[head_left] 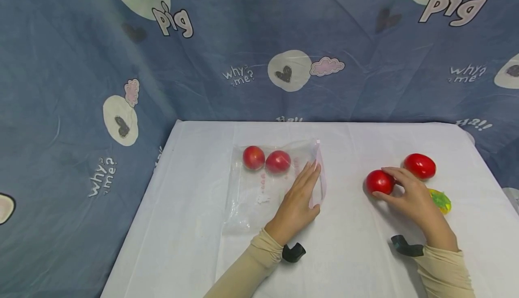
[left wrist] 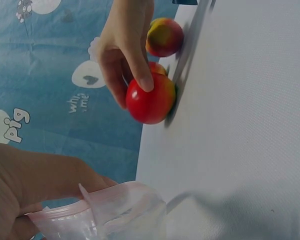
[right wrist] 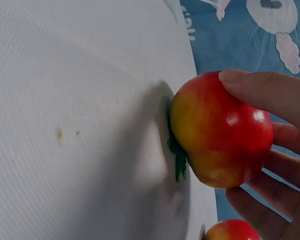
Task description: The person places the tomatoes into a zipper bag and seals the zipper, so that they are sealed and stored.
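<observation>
My right hand [head_left: 411,196] grips a toy tomato [head_left: 380,182] between thumb and fingers at the right of the table. Red with a yellow patch, the tomato [right wrist: 220,130] has its green leafy top facing the tabletop in the right wrist view. My left hand [head_left: 297,199] rests at the mouth of a clear zip bag [head_left: 247,203], fingers straight and thumb spread. The pink-edged bag mouth [left wrist: 135,192] stands partly raised in the left wrist view. Inside the bag lie two red tomatoes, one left [head_left: 253,158] and one right [head_left: 278,161].
Behind my right hand lies another red tomato [head_left: 419,166]. A yellow one with a green top [head_left: 441,201] is partly hidden by that hand. Black wrist mounts [head_left: 293,253] show at both sleeves. A blue printed cloth [head_left: 243,32] hangs behind the white table [head_left: 182,190].
</observation>
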A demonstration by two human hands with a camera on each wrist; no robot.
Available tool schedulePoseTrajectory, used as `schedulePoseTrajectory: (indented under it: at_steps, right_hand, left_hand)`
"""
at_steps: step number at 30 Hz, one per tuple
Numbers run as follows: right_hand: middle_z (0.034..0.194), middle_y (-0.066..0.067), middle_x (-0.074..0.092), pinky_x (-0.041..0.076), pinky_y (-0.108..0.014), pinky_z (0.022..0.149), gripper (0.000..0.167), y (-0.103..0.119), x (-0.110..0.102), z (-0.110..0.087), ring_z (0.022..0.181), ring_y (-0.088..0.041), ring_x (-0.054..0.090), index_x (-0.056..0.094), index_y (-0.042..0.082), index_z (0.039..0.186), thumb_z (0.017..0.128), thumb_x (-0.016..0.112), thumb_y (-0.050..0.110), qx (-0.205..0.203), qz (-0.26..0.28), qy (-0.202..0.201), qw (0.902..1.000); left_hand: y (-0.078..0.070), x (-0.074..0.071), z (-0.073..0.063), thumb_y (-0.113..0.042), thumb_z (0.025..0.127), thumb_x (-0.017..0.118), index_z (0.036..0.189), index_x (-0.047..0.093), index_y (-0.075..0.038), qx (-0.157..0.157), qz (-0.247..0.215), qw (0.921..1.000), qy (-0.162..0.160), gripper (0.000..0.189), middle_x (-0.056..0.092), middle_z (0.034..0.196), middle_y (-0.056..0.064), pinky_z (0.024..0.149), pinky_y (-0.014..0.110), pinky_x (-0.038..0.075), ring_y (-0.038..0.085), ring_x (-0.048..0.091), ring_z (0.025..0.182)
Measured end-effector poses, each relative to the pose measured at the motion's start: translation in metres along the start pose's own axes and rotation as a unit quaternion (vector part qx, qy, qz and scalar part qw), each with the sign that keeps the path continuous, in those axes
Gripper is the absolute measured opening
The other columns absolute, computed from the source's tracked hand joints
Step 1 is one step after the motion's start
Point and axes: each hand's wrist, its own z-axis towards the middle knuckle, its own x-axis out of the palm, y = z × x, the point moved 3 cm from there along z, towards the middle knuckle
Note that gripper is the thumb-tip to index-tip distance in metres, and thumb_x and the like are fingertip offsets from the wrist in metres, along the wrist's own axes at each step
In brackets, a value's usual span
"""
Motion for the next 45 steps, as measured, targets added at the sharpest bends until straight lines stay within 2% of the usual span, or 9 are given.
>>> schedulePoseTrajectory:
  at_steps: [5,8,12,15,18,21,24,37,45]
  right_hand:
    - [0.138,-0.023,0.059,0.052,-0.071,0.094,0.072,0.003,0.003,0.0,0.116,-0.046,0.061,0.059,0.005,0.141,0.079,0.09,0.022,-0.01,0.009,0.003,0.9999]
    - [0.137,-0.02,0.061,0.06,-0.033,0.098,0.071,0.005,0.005,0.001,0.117,-0.042,0.063,0.06,0.007,0.14,0.079,0.091,0.024,-0.018,0.008,-0.002,0.9998]
    - [0.138,-0.019,0.063,0.042,0.001,0.092,0.072,0.01,0.008,0.003,0.118,-0.041,0.064,0.06,0.009,0.141,0.079,0.091,0.029,-0.02,0.014,0.004,0.9997]
    - [0.14,-0.019,0.062,0.058,-0.026,0.098,0.073,0.015,0.009,0.005,0.121,-0.042,0.063,0.059,0.009,0.143,0.081,0.089,0.031,-0.016,0.022,0.015,0.9995]
    - [0.14,-0.018,0.062,0.055,-0.048,0.097,0.073,0.019,0.013,0.007,0.122,-0.04,0.063,0.059,0.009,0.143,0.081,0.089,0.031,-0.018,0.027,0.02,0.9993]
    - [0.14,-0.017,0.063,0.055,-0.018,0.098,0.072,0.021,0.018,0.01,0.123,-0.038,0.063,0.059,0.008,0.143,0.081,0.089,0.028,-0.031,0.038,0.016,0.9987]
    - [0.139,-0.018,0.064,0.036,0.006,0.094,0.071,0.024,0.022,0.012,0.123,-0.037,0.062,0.06,0.006,0.141,0.08,0.09,0.023,-0.05,0.054,0.007,0.9973]
    - [0.136,-0.015,0.066,0.037,0.003,0.097,0.069,0.05,0.036,0.028,0.122,-0.033,0.062,0.063,0.006,0.139,0.076,0.092,0.014,-0.112,0.09,-0.011,0.9896]
    - [0.138,-0.015,0.065,0.055,-0.049,0.098,0.07,0.062,0.044,0.038,0.126,-0.035,0.062,0.062,0.005,0.14,0.078,0.091,0.015,-0.108,0.095,0.008,0.9895]
  left_hand:
    - [0.0,0.0,0.0,0.0,0.08,0.082,0.163,0.03,-0.007,0.002,0.0,1.0,-0.003,0.097,0.028,0.172,0.004,0.126,0.038,0.034,0.02,0.022,0.161]
    - [0.0,-0.001,0.0,0.0,0.08,0.082,0.163,0.03,-0.007,0.003,0.0,1.0,-0.004,0.098,0.028,0.171,0.005,0.126,0.038,0.034,0.02,0.022,0.161]
    - [0.0,-0.001,0.0,0.0,0.08,0.082,0.162,0.03,-0.007,0.005,0.0,1.0,-0.005,0.098,0.029,0.171,0.006,0.127,0.038,0.033,0.02,0.022,0.161]
    - [0.0,-0.001,0.0,0.0,0.08,0.082,0.162,0.031,-0.006,0.009,-0.001,0.9999,-0.007,0.097,0.03,0.171,0.008,0.126,0.039,0.034,0.021,0.023,0.161]
    - [0.0,-0.002,0.0,0.001,0.079,0.082,0.162,0.031,-0.006,0.01,-0.006,0.9999,-0.009,0.097,0.03,0.17,0.008,0.126,0.04,0.035,0.022,0.024,0.161]
    - [0.0,-0.001,0.0,0.001,0.08,0.082,0.162,0.031,-0.007,0.007,-0.008,0.9999,-0.006,0.097,0.029,0.171,0.007,0.126,0.039,0.034,0.021,0.023,0.161]
    - [0.001,-0.001,0.0,0.0,0.08,0.081,0.162,0.031,-0.007,0.005,-0.004,1.0,-0.005,0.097,0.029,0.171,0.007,0.127,0.039,0.034,0.02,0.022,0.161]
    - [0.001,-0.001,-0.001,-0.001,0.081,0.081,0.163,0.029,-0.009,0.003,-0.001,1.0,-0.001,0.097,0.027,0.172,0.004,0.126,0.038,0.034,0.019,0.021,0.161]
    - [0.0,-0.001,-0.001,-0.003,0.082,0.082,0.163,0.029,-0.009,0.006,0.005,1.0,0.0,0.097,0.028,0.172,0.004,0.125,0.037,0.035,0.019,0.021,0.161]
